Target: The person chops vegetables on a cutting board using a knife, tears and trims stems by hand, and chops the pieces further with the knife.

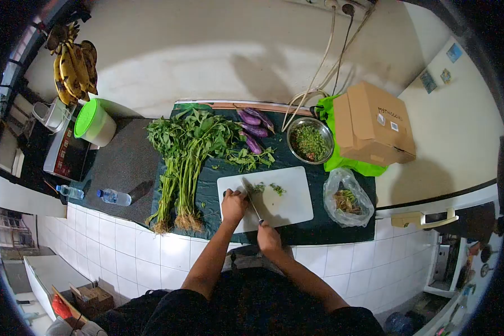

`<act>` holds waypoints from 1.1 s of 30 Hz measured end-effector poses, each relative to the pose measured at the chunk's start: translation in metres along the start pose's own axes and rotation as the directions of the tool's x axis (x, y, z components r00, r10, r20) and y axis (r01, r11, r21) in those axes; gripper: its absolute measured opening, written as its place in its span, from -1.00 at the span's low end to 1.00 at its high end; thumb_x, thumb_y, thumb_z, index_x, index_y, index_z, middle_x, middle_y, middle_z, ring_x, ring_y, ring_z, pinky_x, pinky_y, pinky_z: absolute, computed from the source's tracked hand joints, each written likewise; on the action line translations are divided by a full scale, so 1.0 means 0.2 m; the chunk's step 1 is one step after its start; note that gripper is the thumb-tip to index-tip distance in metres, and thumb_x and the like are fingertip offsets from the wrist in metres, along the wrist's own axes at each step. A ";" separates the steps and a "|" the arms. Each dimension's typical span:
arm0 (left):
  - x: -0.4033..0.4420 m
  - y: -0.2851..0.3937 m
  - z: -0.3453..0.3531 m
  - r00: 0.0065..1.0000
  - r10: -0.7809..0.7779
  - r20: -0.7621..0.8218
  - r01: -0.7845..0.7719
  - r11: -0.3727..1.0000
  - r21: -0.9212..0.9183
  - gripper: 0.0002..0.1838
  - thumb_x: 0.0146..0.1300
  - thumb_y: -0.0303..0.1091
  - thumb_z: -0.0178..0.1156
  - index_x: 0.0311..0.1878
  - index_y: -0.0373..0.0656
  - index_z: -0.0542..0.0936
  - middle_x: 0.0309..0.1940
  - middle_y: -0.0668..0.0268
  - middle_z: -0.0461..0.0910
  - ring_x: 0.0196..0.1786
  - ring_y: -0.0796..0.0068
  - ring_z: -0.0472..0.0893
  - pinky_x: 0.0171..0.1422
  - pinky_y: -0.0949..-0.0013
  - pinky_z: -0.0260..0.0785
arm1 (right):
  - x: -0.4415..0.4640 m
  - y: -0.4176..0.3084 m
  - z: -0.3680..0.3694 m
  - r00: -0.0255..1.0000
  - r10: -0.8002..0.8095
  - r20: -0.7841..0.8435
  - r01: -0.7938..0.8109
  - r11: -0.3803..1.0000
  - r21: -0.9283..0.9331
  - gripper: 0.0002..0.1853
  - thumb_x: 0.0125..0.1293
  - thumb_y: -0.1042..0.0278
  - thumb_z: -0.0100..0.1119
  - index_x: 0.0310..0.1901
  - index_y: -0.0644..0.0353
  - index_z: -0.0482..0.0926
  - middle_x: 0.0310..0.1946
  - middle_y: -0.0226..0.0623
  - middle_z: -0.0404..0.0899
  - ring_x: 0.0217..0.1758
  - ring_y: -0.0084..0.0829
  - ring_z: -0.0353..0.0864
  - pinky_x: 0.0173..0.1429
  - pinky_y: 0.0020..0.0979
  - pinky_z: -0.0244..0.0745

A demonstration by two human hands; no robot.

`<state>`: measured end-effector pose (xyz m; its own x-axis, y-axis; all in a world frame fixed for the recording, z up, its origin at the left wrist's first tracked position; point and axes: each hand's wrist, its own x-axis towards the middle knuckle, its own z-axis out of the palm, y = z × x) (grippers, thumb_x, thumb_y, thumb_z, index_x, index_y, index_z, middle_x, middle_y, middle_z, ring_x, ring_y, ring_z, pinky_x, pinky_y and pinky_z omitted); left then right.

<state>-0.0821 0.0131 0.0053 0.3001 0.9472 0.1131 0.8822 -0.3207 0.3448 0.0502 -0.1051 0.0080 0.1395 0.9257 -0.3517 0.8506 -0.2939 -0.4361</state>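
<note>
My right hand [269,238] is wrapped round the handle of a knife [253,207], whose blade points away from me across a white cutting board [288,215]. Just left of the blade, my left hand [234,207] rests on the board with its fingers curled; what they hold, if anything, is hidden. Small piles of chopped green leaves [277,189] lie to the right of the blade's tip. Left of the board, long-stemmed leafy greens [187,162] with roots lie in bunches. Several purple eggplants [255,130] sit behind the board.
A steel bowl [309,141] of chopped greens stands at the back right, beside a cardboard box [372,123] on a bright green bag. A clear plastic bag [348,199] with stem scraps lies right of the board. Water bottles [114,197] and a green-lidded tub [95,123] are at left.
</note>
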 end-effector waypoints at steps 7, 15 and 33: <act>-0.02 0.00 0.00 0.996 -0.050 -0.070 0.042 0.993 -0.108 -0.85 0.03 -0.29 0.24 -0.33 -0.06 0.70 -0.33 0.29 0.67 -0.17 0.15 0.54 -0.03 0.20 0.47 | 0.15 -0.05 -0.11 0.975 -0.202 -0.093 0.205 0.978 0.023 -0.69 0.47 0.21 -0.05 -0.19 0.37 0.44 -0.39 0.15 0.63 -0.33 0.08 0.69 -0.24 -0.04 0.61; -0.03 0.00 0.01 0.993 -0.064 -0.101 0.053 0.993 -0.109 -0.87 0.10 -0.30 0.23 -0.32 -0.08 0.70 -0.32 0.28 0.67 -0.16 0.15 0.54 -0.04 0.22 0.47 | -0.03 0.00 0.00 0.994 -0.087 -0.063 0.088 0.996 0.008 -0.71 0.47 0.21 -0.06 -0.18 0.34 0.45 -0.43 0.10 0.64 -0.36 0.09 0.69 -0.29 -0.01 0.61; -0.03 -0.03 0.02 0.999 -0.034 -0.011 0.032 0.993 -0.109 -0.84 0.09 -0.32 0.24 -0.29 -0.11 0.71 -0.31 0.18 0.67 -0.14 0.09 0.54 0.02 0.16 0.45 | 0.01 -0.03 0.02 0.998 -0.066 -0.022 0.065 0.998 -0.012 -0.75 0.43 0.30 -0.05 -0.15 0.36 0.48 -0.39 0.14 0.65 -0.33 0.08 0.70 -0.26 -0.02 0.63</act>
<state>-0.0871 0.0085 -0.0017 0.2660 0.9574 0.1120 0.8465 -0.2876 0.4480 0.0445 -0.1027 0.0067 0.0945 0.9480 -0.3039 0.8637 -0.2298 -0.4485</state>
